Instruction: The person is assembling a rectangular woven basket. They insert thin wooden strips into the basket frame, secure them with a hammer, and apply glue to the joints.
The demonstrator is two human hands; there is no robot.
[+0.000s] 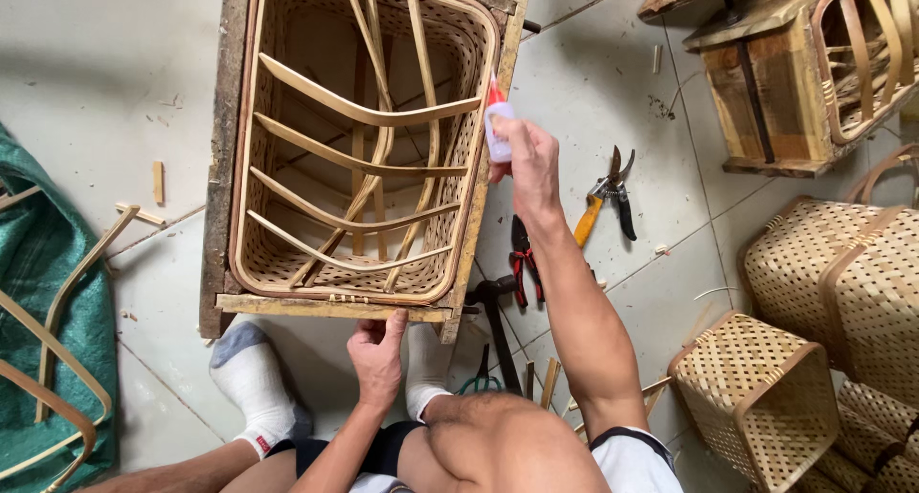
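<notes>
Small white glue bottle (498, 134) with red tip, upright, at the right rim of a woven bamboo basket (278, 249) seated in a wooden frame (225, 148).

basket (364, 139) inside wooden frame (222, 168), shears (605, 194) right, woven baskets (766, 397) far right

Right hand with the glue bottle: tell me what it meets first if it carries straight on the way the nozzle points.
The right hand tips the glue bottle up and slightly left. Its red nozzle looks almost on the woven basket rim by the wooden frame, so likely that rim first; depth is unclear.
</notes>
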